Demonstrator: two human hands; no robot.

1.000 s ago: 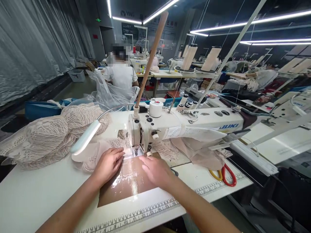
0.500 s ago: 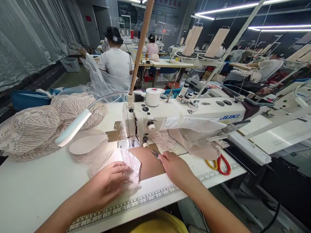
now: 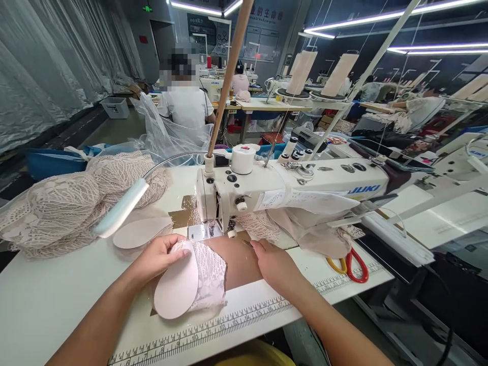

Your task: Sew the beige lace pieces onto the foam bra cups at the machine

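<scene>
My left hand [image 3: 162, 256] pinches the upper edge of a smooth, pale pink oval foam pad [image 3: 177, 290], thumb on top. A piece of white-pink lace [image 3: 211, 274] is at the pad's right side, spread over the brown plate of the table. My right hand [image 3: 276, 262] is closed around small thread snips [image 3: 247, 243]; only a dark bit of their tip shows beyond the fingers. Both hands are in front of the white sewing machine [image 3: 255, 180], with its needle area just behind the lace.
Lace cups [image 3: 63, 195] are piled at the left, near another oval pad [image 3: 141, 232]. A lamp [image 3: 122, 211] reaches over the table. Red-and-yellow-handled scissors [image 3: 357, 265] lie at the right. A printed ruler [image 3: 213, 325] follows the front edge. A person [image 3: 186, 107] sits ahead.
My left hand has shifted up and left and now grips the pad, which lies face up beside the lace. The snips' blades, plainly seen before, are now mostly hidden by my right hand.
</scene>
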